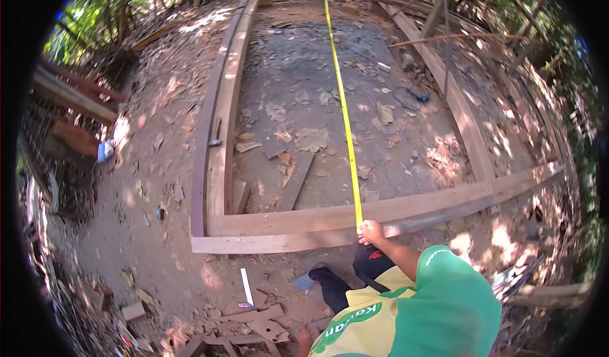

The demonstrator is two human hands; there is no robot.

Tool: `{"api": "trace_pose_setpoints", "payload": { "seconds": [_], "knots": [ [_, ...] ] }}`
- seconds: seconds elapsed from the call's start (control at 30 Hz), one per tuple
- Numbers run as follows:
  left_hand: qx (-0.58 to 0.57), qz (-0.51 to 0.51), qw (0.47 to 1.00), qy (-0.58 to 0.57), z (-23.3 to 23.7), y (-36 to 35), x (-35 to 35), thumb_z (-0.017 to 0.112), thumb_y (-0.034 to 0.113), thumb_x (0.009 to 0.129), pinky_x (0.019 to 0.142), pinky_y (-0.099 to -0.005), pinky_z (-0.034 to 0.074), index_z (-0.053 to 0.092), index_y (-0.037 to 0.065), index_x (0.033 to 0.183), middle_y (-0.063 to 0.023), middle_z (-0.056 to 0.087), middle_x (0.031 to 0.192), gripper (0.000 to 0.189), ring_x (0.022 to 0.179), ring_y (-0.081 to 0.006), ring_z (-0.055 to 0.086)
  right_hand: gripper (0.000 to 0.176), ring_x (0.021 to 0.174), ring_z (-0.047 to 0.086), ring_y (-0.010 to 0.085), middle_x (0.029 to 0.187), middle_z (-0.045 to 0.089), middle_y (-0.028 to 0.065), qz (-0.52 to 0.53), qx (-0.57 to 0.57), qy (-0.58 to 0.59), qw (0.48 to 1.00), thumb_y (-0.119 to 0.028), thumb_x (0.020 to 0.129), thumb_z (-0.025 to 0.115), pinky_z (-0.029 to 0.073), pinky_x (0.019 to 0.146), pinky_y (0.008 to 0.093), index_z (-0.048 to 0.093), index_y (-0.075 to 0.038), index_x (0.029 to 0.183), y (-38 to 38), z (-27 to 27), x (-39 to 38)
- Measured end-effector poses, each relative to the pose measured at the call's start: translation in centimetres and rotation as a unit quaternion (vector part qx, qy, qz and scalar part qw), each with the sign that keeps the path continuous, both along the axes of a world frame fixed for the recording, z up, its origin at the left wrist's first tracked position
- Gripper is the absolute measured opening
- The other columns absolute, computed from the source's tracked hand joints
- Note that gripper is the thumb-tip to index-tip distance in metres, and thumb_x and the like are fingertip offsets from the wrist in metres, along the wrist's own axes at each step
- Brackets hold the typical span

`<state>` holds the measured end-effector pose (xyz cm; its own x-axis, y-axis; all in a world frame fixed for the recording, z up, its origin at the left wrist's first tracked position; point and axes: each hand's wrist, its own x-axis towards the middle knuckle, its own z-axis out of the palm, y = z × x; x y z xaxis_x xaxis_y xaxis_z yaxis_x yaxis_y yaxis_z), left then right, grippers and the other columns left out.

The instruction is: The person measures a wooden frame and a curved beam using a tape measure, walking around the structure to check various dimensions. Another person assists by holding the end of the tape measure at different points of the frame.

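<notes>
My right hand [371, 232] is closed on the near end of a yellow tape measure [346, 116], at the front beam of a wooden frame [292, 222]. The tape's blade runs taut and straight away from me, over the ground inside the frame to its far side. My left hand [306, 341] is low at the bottom edge beside my shirt; only a blurred part shows, and its fingers cannot be made out. A hammer [216, 135] lies on the frame's left beam.
A try square [246, 287] lies on the dirt near my foot. Wood offcuts [133, 310] are scattered at lower left. Inside the frame are loose boards [296, 182], dry leaves and a dark blue corded object [419, 95]. A leaning pole [442, 8] stands at far right.
</notes>
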<state>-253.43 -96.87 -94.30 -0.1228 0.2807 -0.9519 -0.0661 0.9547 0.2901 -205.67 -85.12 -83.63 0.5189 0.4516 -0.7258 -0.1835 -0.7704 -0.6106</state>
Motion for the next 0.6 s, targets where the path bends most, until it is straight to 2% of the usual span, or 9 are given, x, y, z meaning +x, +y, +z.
{"api": "trace_pose_setpoints", "payload": {
  "seconds": [0.13, 0.2, 0.23, 0.27, 0.3, 0.4, 0.47, 0.57, 0.6],
  "knots": [
    [0.057, -0.229, 0.971, 0.029, 0.9, 7.5, 1.6, 0.061, 0.02, 0.078, 0.044, -0.0358, 0.045, 0.059, 0.009, 0.097, -0.0052, 0.056, 0.075, 0.022, 0.056, -0.0185, 0.054, 0.022, 0.047, 0.058, 0.0129, 0.06, 0.059, 0.0041, -0.054, -0.045, -0.137, 0.988, -0.025, 0.085, 0.053, 0.046, 0.04, 0.0276, 0.059, -0.004, 0.078, -10.1, 1.1, 10.9],
    [0.088, -0.24, 0.955, 0.152, 3.1, 12.1, 6.6, 0.063, 0.027, 0.077, 0.044, -0.0319, 0.042, 0.056, 0.009, 0.101, -0.0044, 0.056, 0.076, 0.031, 0.059, -0.0168, 0.054, 0.022, 0.047, 0.056, 0.0111, 0.058, 0.057, 0.0029, -0.093, -0.026, -0.189, 0.977, -0.025, 0.085, 0.054, 0.045, 0.04, 0.0276, 0.059, -0.004, 0.077, -16.2, -1.0, 16.7],
    [0.171, -0.264, 0.943, 0.106, 1.1, 14.2, 7.1, 0.062, 0.029, 0.078, 0.043, -0.0268, 0.039, 0.055, 0.009, 0.098, -0.0026, 0.055, 0.074, 0.029, 0.057, -0.0142, 0.053, 0.022, 0.047, 0.056, 0.0106, 0.058, 0.057, 0.0029, -0.117, -0.007, -0.204, 0.972, -0.024, 0.084, 0.054, 0.044, 0.04, 0.0274, 0.059, -0.004, 0.078, -19.3, -2.2, 19.2],
    [0.181, -0.255, 0.941, 0.128, 5.9, 14.5, 12.7, 0.061, 0.031, 0.078, 0.042, -0.0231, 0.036, 0.055, 0.009, 0.097, -0.002, 0.053, 0.072, 0.03, 0.055, -0.012, 0.051, 0.022, 0.048, 0.057, 0.0125, 0.057, 0.058, 0.0044, -0.174, 0.007, -0.166, 0.97, -0.025, 0.083, 0.054, 0.046, 0.044, 0.0291, 0.061, -0.004, 0.082, -22.1, -2.0, 21.3],
    [0.205, -0.244, 0.941, 0.113, 6.0, 15.2, 15.9, 0.06, 0.034, 0.08, 0.043, -0.0232, 0.036, 0.055, 0.01, 0.097, -0.0019, 0.052, 0.072, 0.03, 0.057, -0.011, 0.051, 0.023, 0.048, 0.058, 0.0144, 0.057, 0.059, 0.0059, -0.227, 0.028, -0.132, 0.965, -0.026, 0.082, 0.055, 0.048, 0.047, 0.0308, 0.062, -0.005, 0.085, -24.1, -1.4, 23.7],
    [0.362, -0.311, 0.876, 0.067, 9.1, 10.7, 29.0, 0.057, 0.033, 0.083, 0.047, -0.0232, 0.038, 0.053, 0.01, 0.101, -0.0019, 0.053, 0.078, 0.03, 0.062, -0.0117, 0.052, 0.024, 0.049, 0.058, 0.0129, 0.061, 0.06, 0.0055, -0.291, 0.069, -0.078, 0.951, -0.024, 0.083, 0.056, 0.048, 0.047, 0.0286, 0.062, -0.003, 0.091, -30.2, -2.6, 31.8],
    [0.303, -0.221, 0.927, 0.017, 11.6, 5.6, 38.0, 0.055, 0.033, 0.084, 0.05, -0.0236, 0.04, 0.052, 0.01, 0.105, -0.0038, 0.057, 0.084, 0.031, 0.067, -0.0146, 0.055, 0.025, 0.05, 0.058, 0.0124, 0.063, 0.061, 0.0053, -0.312, 0.082, -0.048, 0.945, -0.024, 0.083, 0.056, 0.048, 0.047, 0.0275, 0.062, -0.002, 0.093, -34.3, -2.0, 35.2],
    [0.184, -0.406, 0.895, 0.019, 10.5, -2.8, 52.8, 0.052, 0.032, 0.086, 0.062, -0.0283, 0.047, 0.053, 0.009, 0.109, -0.0109, 0.059, 0.105, 0.033, 0.085, -0.0243, 0.061, 0.025, 0.049, 0.058, 0.0122, 0.063, 0.061, 0.0053, -0.38, 0.145, -0.039, 0.913, -0.024, 0.083, 0.055, 0.048, 0.048, 0.0275, 0.063, -0.001, 0.093, -38.6, -6.0, 40.9],
    [0.168, -0.488, 0.856, 0.011, 11.3, -5.9, 58.4, 0.053, 0.035, 0.086, 0.066, -0.0281, 0.046, 0.055, 0.006, 0.106, -0.0106, 0.059, 0.104, 0.036, 0.087, -0.0212, 0.06, 0.024, 0.05, 0.058, 0.0123, 0.063, 0.061, 0.0059, -0.402, 0.172, -0.036, 0.899, -0.024, 0.083, 0.056, 0.047, 0.048, 0.0278, 0.063, -0.002, 0.09, -40.0, -6.4, 42.6]
  ]
}}
